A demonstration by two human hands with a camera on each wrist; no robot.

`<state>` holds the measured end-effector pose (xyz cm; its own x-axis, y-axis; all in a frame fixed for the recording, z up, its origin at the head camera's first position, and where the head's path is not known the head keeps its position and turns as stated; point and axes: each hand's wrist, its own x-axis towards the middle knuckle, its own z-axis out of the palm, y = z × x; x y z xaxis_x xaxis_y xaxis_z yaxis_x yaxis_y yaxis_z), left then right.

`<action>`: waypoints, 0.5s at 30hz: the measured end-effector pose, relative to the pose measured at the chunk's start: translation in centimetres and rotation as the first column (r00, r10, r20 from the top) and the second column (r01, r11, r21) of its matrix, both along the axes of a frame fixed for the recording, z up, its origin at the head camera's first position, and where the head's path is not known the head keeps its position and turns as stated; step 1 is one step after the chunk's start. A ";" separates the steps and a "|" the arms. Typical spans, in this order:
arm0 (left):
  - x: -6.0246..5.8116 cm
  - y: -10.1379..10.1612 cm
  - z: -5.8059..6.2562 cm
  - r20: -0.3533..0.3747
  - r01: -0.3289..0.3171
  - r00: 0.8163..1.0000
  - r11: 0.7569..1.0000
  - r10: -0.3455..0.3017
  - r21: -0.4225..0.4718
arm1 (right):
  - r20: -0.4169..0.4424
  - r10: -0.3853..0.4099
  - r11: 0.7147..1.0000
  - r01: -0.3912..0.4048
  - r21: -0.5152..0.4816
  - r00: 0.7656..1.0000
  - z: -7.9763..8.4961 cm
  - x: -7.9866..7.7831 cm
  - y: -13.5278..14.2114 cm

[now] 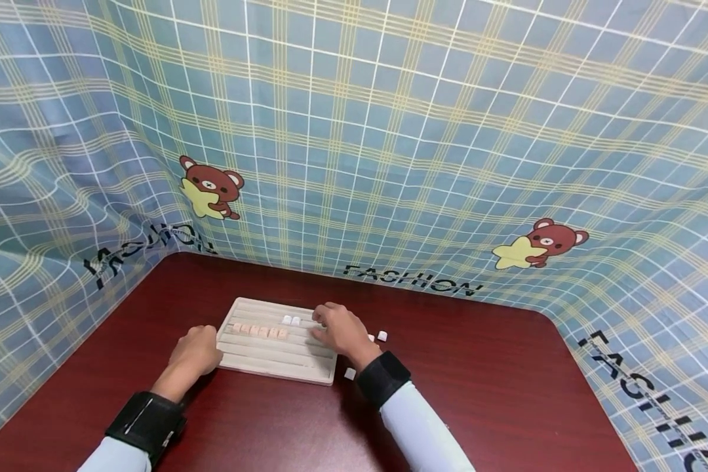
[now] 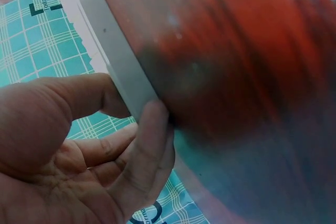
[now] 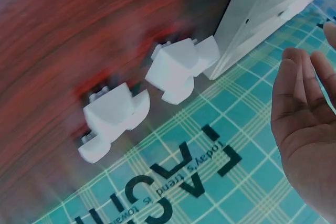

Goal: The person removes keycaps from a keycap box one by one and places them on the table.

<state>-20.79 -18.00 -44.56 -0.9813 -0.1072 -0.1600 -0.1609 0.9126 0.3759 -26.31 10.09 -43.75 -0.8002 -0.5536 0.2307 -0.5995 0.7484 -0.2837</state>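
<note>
A pale grooved board [image 1: 259, 362] lies on the table. A row of several peach blocks [image 1: 263, 332] sits along it, with two white blocks [image 1: 295, 321] just behind. My left hand [image 1: 196, 351] grips the board's left edge; in the left wrist view its thumb and fingers pinch the rim [image 2: 113, 35]. Over the board's right side is my right hand [image 1: 342, 331], fingers loosely bent. The right wrist view shows that hand [image 3: 310, 135] with nothing visible in its fingers, near the board's side [image 3: 239, 30].
Right of the board lie loose white blocks, one in front [image 1: 350, 373] and one farther back [image 1: 382, 335]; another is partly hidden by the right hand. A dark red table [image 1: 478, 387] carries everything. Plaid cloth [image 1: 389, 164] hangs behind and at both sides.
</note>
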 end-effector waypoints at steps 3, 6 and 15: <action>0.3 0.0 -0.3 -0.006 0.006 1.000 1.000 -0.006 0.009 | 0.007 -0.008 0.999 0.008 0.037 1.000 -0.3 -0.2 -0.7; 0.3 0.0 -0.4 -0.019 0.019 1.000 1.000 -0.019 0.007 | -0.001 -0.031 0.998 0.031 0.063 1.000 -0.5 -0.3 -1.3; -0.1 -0.4 -0.3 -0.059 0.033 0.998 0.999 -0.033 -0.011 | 0.018 -0.053 0.991 0.050 0.121 0.998 -0.5 -1.2 -3.8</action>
